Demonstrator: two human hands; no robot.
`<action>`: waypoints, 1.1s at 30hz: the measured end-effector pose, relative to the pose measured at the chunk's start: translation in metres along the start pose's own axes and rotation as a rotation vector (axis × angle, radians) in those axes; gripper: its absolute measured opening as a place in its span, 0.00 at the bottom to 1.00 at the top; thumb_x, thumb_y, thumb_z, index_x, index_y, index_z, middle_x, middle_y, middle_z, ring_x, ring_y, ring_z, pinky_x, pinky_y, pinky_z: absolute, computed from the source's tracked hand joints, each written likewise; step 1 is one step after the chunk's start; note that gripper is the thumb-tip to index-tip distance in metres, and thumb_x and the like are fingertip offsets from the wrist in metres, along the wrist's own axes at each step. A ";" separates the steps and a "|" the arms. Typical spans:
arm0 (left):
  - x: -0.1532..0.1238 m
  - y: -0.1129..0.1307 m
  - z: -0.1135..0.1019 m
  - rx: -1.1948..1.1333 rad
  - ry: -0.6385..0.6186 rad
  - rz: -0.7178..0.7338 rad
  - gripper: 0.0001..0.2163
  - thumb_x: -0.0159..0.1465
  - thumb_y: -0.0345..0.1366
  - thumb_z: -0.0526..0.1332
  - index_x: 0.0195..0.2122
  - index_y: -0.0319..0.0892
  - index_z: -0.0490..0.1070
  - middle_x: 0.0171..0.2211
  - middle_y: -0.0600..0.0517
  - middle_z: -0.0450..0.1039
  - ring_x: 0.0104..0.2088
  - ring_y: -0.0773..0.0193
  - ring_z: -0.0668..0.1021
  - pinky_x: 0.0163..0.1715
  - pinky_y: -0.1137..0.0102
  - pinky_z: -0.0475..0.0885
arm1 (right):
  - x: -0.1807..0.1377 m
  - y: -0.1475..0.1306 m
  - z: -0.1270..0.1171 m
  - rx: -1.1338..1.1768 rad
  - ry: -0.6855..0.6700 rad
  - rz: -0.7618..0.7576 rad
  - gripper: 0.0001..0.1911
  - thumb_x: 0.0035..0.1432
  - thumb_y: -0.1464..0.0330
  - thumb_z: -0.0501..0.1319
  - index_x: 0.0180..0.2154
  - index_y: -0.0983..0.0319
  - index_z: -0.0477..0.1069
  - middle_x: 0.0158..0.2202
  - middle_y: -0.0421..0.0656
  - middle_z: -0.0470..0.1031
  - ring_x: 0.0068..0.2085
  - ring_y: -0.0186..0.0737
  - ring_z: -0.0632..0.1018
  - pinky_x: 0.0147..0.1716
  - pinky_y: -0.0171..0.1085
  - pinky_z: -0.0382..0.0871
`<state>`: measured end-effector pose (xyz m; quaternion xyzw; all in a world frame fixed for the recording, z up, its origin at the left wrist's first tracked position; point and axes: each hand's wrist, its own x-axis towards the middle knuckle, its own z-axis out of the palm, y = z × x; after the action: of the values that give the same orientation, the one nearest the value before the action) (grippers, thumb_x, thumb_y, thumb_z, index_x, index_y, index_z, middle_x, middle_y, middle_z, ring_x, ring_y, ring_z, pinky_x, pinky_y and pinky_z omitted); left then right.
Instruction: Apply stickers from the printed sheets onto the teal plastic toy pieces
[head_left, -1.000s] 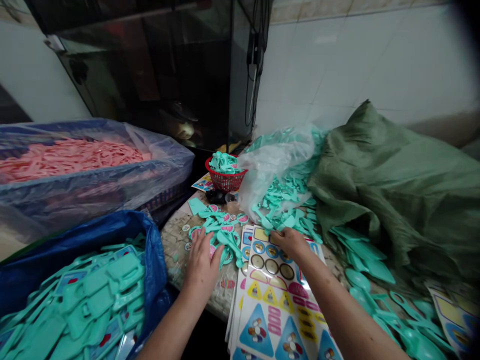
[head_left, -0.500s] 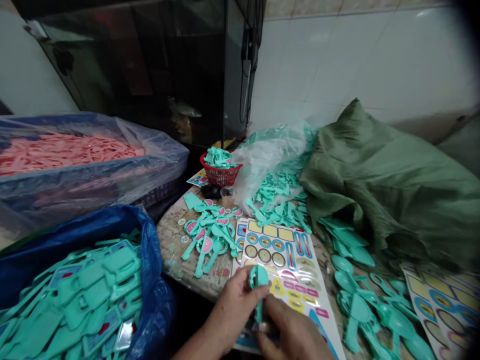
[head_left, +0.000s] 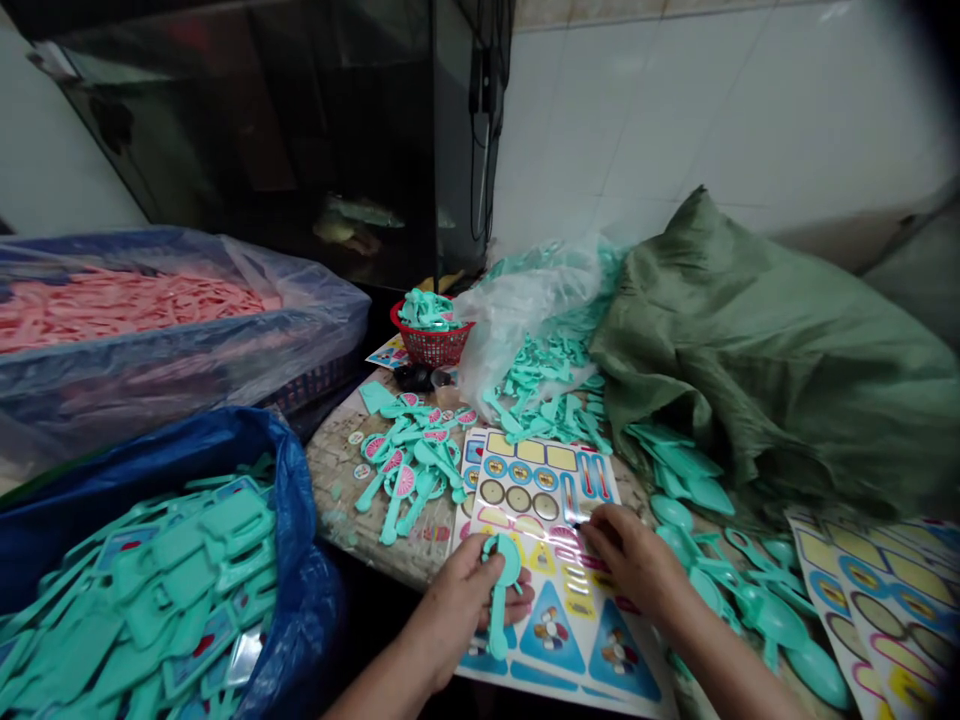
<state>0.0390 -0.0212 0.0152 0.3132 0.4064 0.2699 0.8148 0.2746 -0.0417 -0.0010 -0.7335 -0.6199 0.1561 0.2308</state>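
Note:
A teal plastic toy piece with a round head and a straight handle is gripped in my left hand, its thumb over the piece and the other fingers beneath. My right hand has its fingertips pinched together at the right part of a sticker sheet; what lies between them is hidden. The sheet carries yellow rectangles, round dials, pink melon shapes and blue triangles. Behind and to the left, several teal pieces with pink melon stickers lie piled up.
A blue bag of teal pieces stands at the left, below a plastic-lined crate of pink pieces. A red basket, a clear bag and a green sack sit behind. Loose teal spoons and more sticker sheets lie right.
My right hand has left the teal piece and moved right and forward onto the sticker sheet. My left hand keeps the piece, now a little lower and further left.

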 end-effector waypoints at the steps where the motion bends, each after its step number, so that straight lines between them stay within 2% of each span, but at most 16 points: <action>1: 0.000 0.001 0.001 0.012 0.001 -0.011 0.17 0.54 0.45 0.62 0.41 0.43 0.62 0.33 0.50 0.76 0.35 0.60 0.79 0.40 0.64 0.71 | 0.000 -0.001 0.001 -0.002 -0.008 -0.004 0.10 0.56 0.61 0.53 0.29 0.59 0.64 0.29 0.43 0.71 0.30 0.42 0.71 0.29 0.38 0.61; 13: 0.000 0.008 0.006 0.050 0.048 -0.062 0.20 0.52 0.44 0.64 0.44 0.43 0.65 0.31 0.51 0.76 0.33 0.60 0.79 0.38 0.65 0.72 | 0.008 -0.005 0.006 -0.044 -0.043 0.034 0.11 0.54 0.58 0.55 0.27 0.58 0.62 0.25 0.39 0.71 0.27 0.38 0.70 0.26 0.35 0.59; 18: 0.000 0.007 0.007 0.030 0.064 -0.060 0.22 0.52 0.44 0.64 0.46 0.42 0.64 0.31 0.51 0.76 0.33 0.60 0.79 0.38 0.64 0.72 | 0.016 -0.008 0.002 -0.086 -0.071 0.050 0.13 0.51 0.56 0.57 0.25 0.58 0.62 0.19 0.36 0.68 0.22 0.36 0.68 0.21 0.33 0.55; 22: 0.000 0.007 0.008 0.037 0.070 -0.057 0.23 0.51 0.46 0.64 0.45 0.42 0.64 0.30 0.51 0.76 0.32 0.60 0.79 0.37 0.65 0.72 | 0.017 -0.019 -0.008 -0.137 -0.065 0.004 0.12 0.49 0.58 0.59 0.22 0.58 0.62 0.18 0.36 0.67 0.20 0.35 0.66 0.20 0.33 0.52; 27: 0.001 0.006 0.011 0.040 0.078 -0.027 0.19 0.51 0.46 0.63 0.42 0.43 0.66 0.29 0.52 0.76 0.32 0.60 0.79 0.36 0.65 0.72 | -0.003 -0.041 -0.010 -0.210 -0.027 -0.133 0.14 0.48 0.58 0.60 0.20 0.59 0.63 0.18 0.37 0.67 0.21 0.35 0.66 0.26 0.36 0.53; 29: 0.002 0.005 0.010 0.026 0.092 -0.027 0.19 0.51 0.45 0.63 0.42 0.43 0.66 0.30 0.52 0.76 0.32 0.59 0.79 0.36 0.65 0.72 | -0.013 -0.042 -0.008 -0.062 -0.064 -0.083 0.17 0.49 0.55 0.60 0.20 0.59 0.61 0.17 0.36 0.64 0.20 0.34 0.65 0.23 0.35 0.53; 33: 0.002 0.001 0.007 -0.014 0.040 -0.010 0.19 0.53 0.45 0.63 0.43 0.42 0.65 0.32 0.51 0.76 0.34 0.59 0.79 0.38 0.65 0.71 | -0.027 -0.042 -0.002 0.480 -0.062 0.173 0.19 0.50 0.50 0.58 0.25 0.58 0.59 0.20 0.35 0.62 0.23 0.35 0.65 0.22 0.33 0.58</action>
<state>0.0458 -0.0208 0.0183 0.3000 0.4222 0.2746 0.8102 0.2359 -0.0637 0.0216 -0.7030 -0.5068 0.3402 0.3649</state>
